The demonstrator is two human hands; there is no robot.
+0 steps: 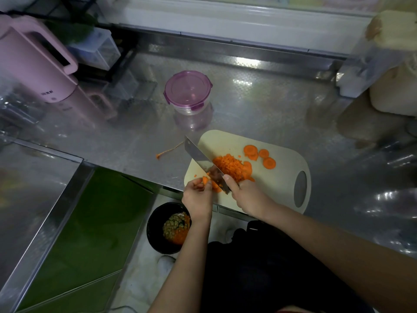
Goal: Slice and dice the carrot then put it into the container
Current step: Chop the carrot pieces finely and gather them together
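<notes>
Right grip [246, 195] wraps cleaver [198, 157]; left grip [197, 195] pinches carrot piece [205, 180]; container [188, 92] lidded; floor bin [153, 222] holds scraps [177, 229].

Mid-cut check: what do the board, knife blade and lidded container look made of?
Cutting board: likely plastic, matte cream, moulded handle hole. Knife blade: shiny metal, reflective. Container: clear glass or plastic, can't tell; translucent purple clip lid.
</notes>
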